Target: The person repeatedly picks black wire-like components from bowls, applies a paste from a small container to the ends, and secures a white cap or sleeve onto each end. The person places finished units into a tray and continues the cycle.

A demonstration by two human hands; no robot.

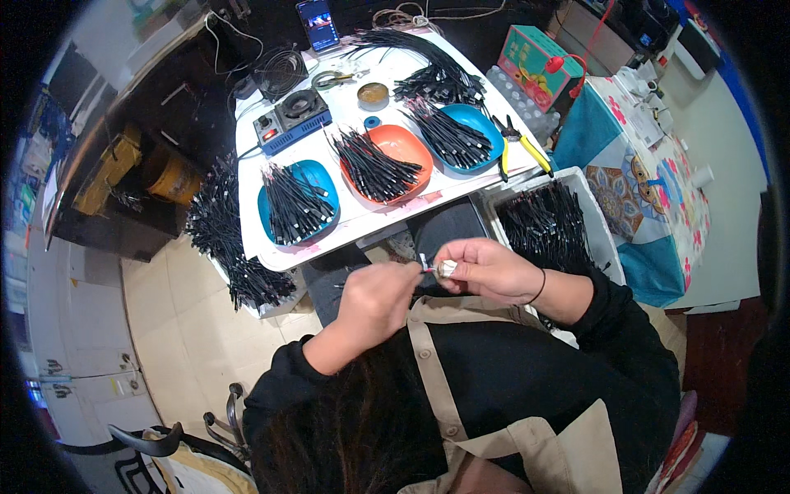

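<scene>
From where I stand, three glossy plastic bowls are lined along the front edge of the white surface (350,226): a blue rounded one (327,177) near the front-left corner, an orange rounded one (407,148) in the middle, another blue one (477,122) near the right edge. Each carries a fan of thin black cables (292,206). Beside the right edge, a white rough-walled box (605,230) is filled with similar cables. Yellow-handled pliers (538,155) lie at that edge; a blue metal heating device (296,123) stands behind the bowls. Before the front edge, the left hand (378,298) and right hand (485,270) pinch a thin dark-and-red cable end (427,269) between them; the right fingertips also grasp a small whitish piece (447,268), whose kind I cannot tell.
</scene>
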